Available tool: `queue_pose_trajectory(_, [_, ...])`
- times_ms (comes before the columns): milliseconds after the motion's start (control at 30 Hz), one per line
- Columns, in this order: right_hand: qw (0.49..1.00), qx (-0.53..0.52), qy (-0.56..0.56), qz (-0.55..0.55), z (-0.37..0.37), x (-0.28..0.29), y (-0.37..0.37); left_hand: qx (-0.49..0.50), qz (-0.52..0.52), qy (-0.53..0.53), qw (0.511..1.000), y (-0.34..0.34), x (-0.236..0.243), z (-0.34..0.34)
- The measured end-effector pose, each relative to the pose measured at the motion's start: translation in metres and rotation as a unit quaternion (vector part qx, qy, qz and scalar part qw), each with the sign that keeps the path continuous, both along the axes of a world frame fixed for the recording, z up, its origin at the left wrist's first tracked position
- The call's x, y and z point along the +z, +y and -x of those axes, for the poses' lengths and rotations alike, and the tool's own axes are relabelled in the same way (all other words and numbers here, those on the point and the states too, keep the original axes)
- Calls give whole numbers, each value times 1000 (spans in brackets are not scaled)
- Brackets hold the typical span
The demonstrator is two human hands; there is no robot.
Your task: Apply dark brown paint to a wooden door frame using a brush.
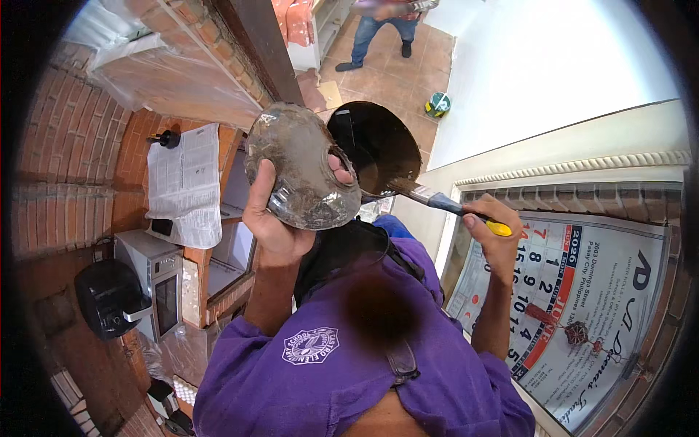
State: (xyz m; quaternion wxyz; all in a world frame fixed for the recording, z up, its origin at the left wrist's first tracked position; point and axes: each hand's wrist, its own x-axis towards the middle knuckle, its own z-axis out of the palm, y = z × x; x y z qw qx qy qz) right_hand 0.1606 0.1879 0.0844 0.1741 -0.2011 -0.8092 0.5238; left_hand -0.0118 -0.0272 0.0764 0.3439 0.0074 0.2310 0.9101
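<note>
- Gripping a dented tin (302, 167), the left hand (273, 218) wraps its rim, thumb hooked through a hole.
- Right hand (491, 226) pinches a yellow-handled brush (437, 200), bristles touching the dark round panel (371, 146) beside the tin.
- Wall calendar (582, 306) hangs right.

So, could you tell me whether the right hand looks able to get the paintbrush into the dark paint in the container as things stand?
Probably yes: the right hand holds the paintbrush by its yellow handle, its bristles already at the open mouth of the container that the left hand tilts towards it. Nothing lies between.
</note>
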Motion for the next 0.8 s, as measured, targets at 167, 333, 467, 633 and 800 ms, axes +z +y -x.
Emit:
queue_pose_trajectory(167, [1000,30,-1,5,10,-4,-8,0,-14,-4,1000,2,4,2])
queue_pose_trajectory(333, [997,75,-15,14,4,2,-4,18,16,-8,1000,3,7,2])
queue_pose_trajectory(467, [993,98,-33,-59,7,8,-13,11,17,21,1000,4,6,4])
queue_pose_trajectory(633, [989,96,-41,-109,5,11,-13,13,11,12,1000,5,6,4])
queue_pose_trajectory(800, [990,88,17,-108,-1,13,-6,12,5,-13,1000,4,4,2])
